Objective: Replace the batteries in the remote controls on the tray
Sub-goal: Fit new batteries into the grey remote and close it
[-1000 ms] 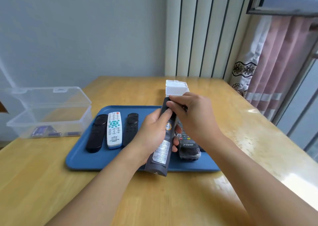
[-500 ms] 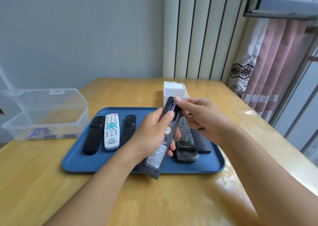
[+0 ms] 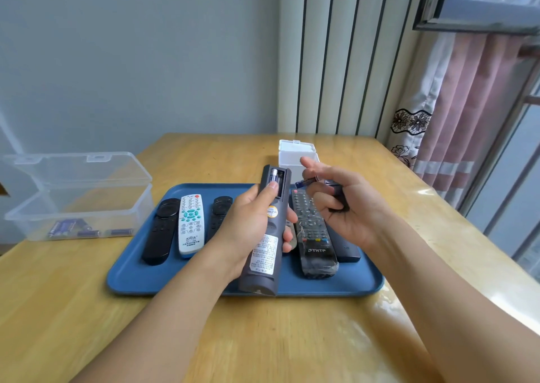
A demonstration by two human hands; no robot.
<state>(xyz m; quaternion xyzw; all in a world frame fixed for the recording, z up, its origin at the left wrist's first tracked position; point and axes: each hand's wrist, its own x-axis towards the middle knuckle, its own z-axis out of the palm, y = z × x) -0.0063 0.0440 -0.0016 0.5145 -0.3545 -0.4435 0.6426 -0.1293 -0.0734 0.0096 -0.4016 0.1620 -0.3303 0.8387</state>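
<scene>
One battery (image 3: 306, 183) is pinched in the right hand (image 3: 347, 207), cover tucked under its curled fingers, while the grey remote (image 3: 267, 233) is gripped back-up by the left hand (image 3: 248, 225) over the tray (image 3: 131, 277), so the open bay can be reached.

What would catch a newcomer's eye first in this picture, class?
The grey remote, held back-up in the left hand above the blue tray, with its compartment open and one battery inside. Beside it, the right hand pinches a small battery and also grips a dark piece.
</scene>
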